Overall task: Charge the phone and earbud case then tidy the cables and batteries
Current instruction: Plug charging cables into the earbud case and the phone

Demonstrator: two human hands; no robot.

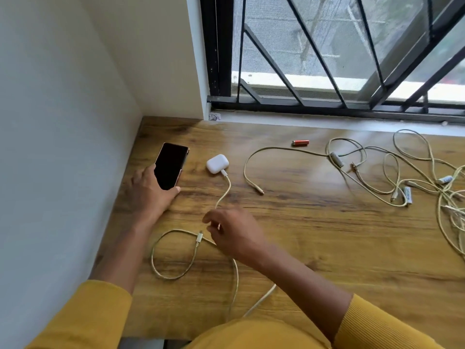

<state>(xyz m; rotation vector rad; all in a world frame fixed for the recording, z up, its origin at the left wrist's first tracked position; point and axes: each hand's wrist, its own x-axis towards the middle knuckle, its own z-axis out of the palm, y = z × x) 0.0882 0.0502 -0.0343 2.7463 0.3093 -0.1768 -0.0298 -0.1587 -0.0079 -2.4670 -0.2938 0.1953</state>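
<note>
Nearest, the right hand [227, 231] is curling loosely above a free cable plug [199, 237], gripping nothing clearly. Up-left, the left hand [151, 192] is gripping the phone [171, 166], its long axis pointing away.

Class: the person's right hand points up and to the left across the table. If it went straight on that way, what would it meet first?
Probably the cable plugged into the earbud case, just beyond the right hand; depth is unclear.
</note>
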